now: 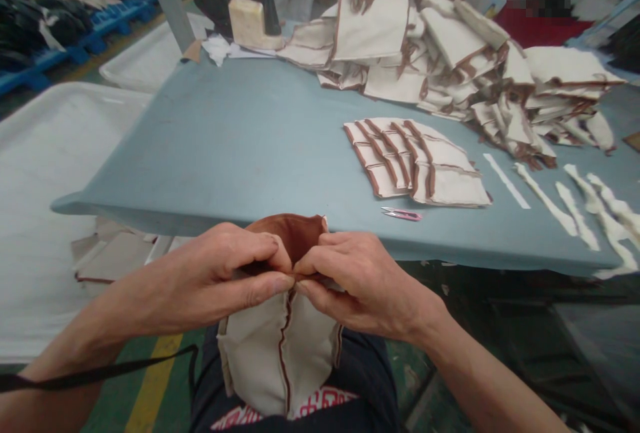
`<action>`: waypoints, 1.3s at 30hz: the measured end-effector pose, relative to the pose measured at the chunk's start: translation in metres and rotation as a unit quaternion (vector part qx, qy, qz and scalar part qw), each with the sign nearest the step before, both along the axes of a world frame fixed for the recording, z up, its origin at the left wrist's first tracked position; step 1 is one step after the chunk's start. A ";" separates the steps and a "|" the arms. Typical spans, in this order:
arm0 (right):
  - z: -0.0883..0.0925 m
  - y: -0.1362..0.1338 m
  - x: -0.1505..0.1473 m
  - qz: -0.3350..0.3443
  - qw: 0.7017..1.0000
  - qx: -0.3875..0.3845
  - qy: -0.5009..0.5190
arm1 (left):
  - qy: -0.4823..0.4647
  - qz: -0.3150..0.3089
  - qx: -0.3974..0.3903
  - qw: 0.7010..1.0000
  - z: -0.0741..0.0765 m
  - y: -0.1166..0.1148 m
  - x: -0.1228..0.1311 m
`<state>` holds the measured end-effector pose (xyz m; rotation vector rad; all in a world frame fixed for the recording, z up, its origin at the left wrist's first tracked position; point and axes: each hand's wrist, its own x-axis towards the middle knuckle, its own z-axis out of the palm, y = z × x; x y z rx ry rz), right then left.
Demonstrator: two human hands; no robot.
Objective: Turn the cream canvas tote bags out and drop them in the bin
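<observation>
A cream fabric pouch [255, 350] with brown edging and a brown lining hangs in front of my body, its mouth gaping at the top. My left hand [240, 270] pinches its rim near the middle seam between thumb and fingers. Right beside it, my right hand [355, 280] grips the same rim, the two thumb tips nearly touching. The brown seam runs down the pouch below my thumbs. Just beyond my hands, pink-handled thread snips [403, 214] lie on the table.
A blue-covered table [225, 133] spans the front. Several flat cream pieces with brown edges [455, 183] lie overlapped there, behind them a large heap of similar pieces [400, 80]. White fabric strips [545, 200] lie at right. White tubs [65, 113] stand at left.
</observation>
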<state>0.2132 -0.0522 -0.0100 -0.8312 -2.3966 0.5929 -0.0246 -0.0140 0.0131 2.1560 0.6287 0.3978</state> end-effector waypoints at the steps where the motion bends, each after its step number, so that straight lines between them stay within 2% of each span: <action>1: 0.000 0.000 0.001 0.007 1.000 -0.011 0.006 | 0.002 -0.001 0.000 1.000 -0.001 0.000 0.000; 6: 0.002 -0.001 0.005 0.009 0.996 -0.064 0.054 | -0.003 -0.017 -0.044 0.999 -0.003 0.001 0.000; 12: 0.001 -0.001 0.006 -0.011 0.997 -0.058 0.054 | 0.001 0.000 -0.117 0.993 -0.003 0.002 0.005; 16: 0.001 -0.001 0.006 -0.006 0.998 -0.054 0.043 | 0.008 -0.017 -0.133 0.991 0.000 0.002 0.008; 22: 0.004 -0.001 0.009 0.016 0.998 -0.049 0.048 | 0.027 -0.043 -0.094 0.994 0.005 0.003 0.009; 27: 0.004 -0.003 0.010 0.021 0.996 -0.060 0.068 | 0.014 -0.054 -0.073 0.996 0.003 0.001 0.009; 30: 0.006 -0.003 0.010 0.001 0.995 -0.083 0.063 | 0.015 -0.049 -0.020 0.999 -0.003 -0.002 0.009; 35: 0.009 0.003 0.003 -0.030 0.992 -0.093 -0.076 | 0.047 -0.008 0.125 0.991 -0.014 -0.008 0.009; 39: 0.005 0.008 -0.001 -0.009 0.990 -0.133 -0.034 | 0.044 -0.001 0.156 0.987 -0.017 -0.008 0.008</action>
